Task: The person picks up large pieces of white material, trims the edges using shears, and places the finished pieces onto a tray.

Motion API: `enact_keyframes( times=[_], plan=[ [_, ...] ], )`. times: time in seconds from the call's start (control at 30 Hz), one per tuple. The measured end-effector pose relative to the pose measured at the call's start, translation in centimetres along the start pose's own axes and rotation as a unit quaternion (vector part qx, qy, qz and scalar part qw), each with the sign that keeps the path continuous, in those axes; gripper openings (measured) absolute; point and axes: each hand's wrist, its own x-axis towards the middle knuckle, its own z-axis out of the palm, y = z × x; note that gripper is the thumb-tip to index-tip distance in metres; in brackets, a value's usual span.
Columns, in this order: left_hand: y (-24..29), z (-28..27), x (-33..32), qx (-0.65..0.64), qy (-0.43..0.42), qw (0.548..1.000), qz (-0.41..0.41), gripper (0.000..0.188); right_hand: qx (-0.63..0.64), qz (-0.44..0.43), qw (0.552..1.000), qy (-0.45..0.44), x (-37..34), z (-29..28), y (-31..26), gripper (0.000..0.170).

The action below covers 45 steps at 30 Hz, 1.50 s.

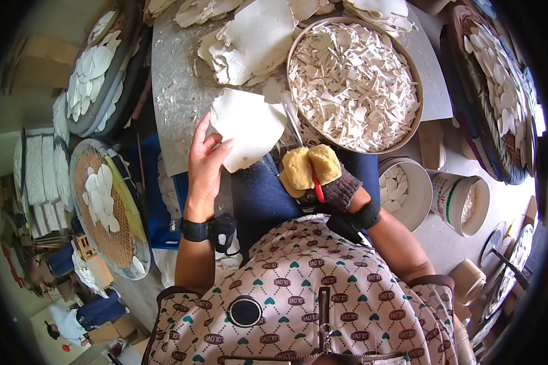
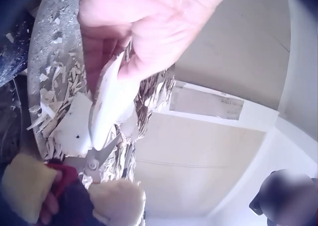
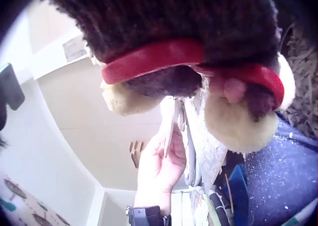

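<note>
Left hand (image 1: 204,167), bare: thumb and fingers clamped on the left edge of a flat white sheet (image 1: 248,128), which is held up over the near edge of the counter (image 1: 175,125). Right hand (image 1: 342,191), in a dark knitted glove: fingers curled through the red handles of the scissors (image 2: 92,165), the handles padded with yellow foam (image 1: 299,170). In the head view the blades lie just beside the sheet's right edge; whether they touch it cannot be determined. On the counter, beyond the sheet, lie irregular white slabs (image 1: 263,42), overlapping. To their right stands a round basin (image 1: 418,91), filled with pale cut scraps. Right of the person's lap stand two buckets: the nearer bucket (image 1: 421,193) contains white pieces; the second bucket (image 1: 449,196), tilted in view, also has pale contents. Both wrists carry black straps.
</note>
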Motion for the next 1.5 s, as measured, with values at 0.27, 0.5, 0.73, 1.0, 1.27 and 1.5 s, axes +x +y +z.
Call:
enact_keyframes(
  times=[0.27,0.5,0.73,1.0,1.27,1.5],
  plan=[
    [-0.3,2.9,1.2,-0.053,0.021,0.998,0.033,0.059,0.052,0.003,0.998,-0.023,-2.3,0.1,-3.0,0.024],
    [1.0,4.1,2.9,0.001,-0.048,0.999,-0.02,0.056,-0.069,0.003,0.998,0.006,-3.5,-0.7,-4.3,0.023],
    [1.6,3.5,3.4,0.004,-0.069,0.997,-0.045,0.056,-0.108,-0.047,0.993,-0.013,-3.3,-0.7,-4.5,0.02],
    [1.9,0.5,3.9,0.027,-0.094,0.993,0.073,0.024,-0.086,-0.059,0.994,-0.043,-3.1,-1.9,-2.3,0.022],
    [1.5,1.8,4.1,0.323,-0.003,0.873,0.367,0.031,0.299,0.012,0.954,-0.024,-3.0,-0.6,-1.1,0.026],
    [1.3,3.0,3.9,0.319,-0.036,0.88,0.351,0.032,0.144,-0.026,0.989,-0.012,-3.1,-1.0,-1.5,0.024]
  ],
)
